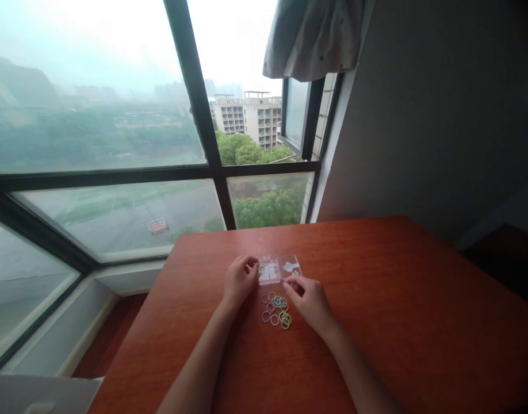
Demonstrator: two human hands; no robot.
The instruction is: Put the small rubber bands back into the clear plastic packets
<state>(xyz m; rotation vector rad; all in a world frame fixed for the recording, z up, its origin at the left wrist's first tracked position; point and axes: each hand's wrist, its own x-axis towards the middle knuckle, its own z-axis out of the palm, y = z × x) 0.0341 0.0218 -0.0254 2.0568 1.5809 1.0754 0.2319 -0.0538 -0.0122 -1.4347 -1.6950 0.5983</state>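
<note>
On a glossy reddish-brown wooden table (376, 276), a small clear plastic box with inner compartments (269, 279) stands open, its flat transparent lid (295, 263) lying out to the right with pale shapes on it. The bare left hand (240, 282) is at the box's left side, fingers curled and their tips by the far left corner, where some small pieces (too tiny to make out) sit; whether the fingertips are clamped on anything, I cannot tell. The bare right hand (309, 294) is by the lid's near edge, thumb and forefinger drawn close together, though I cannot tell whether something is pinched between them. Between the forearms, just nearer than the box, lies a loose scatter of small pastel rings (280, 303), purple, blue-green and yellow-green, several overlapping. Beyond the table stands a dark-framed window (212, 150) with a gray curtain (313, 43) hanging at its upper right.
</note>
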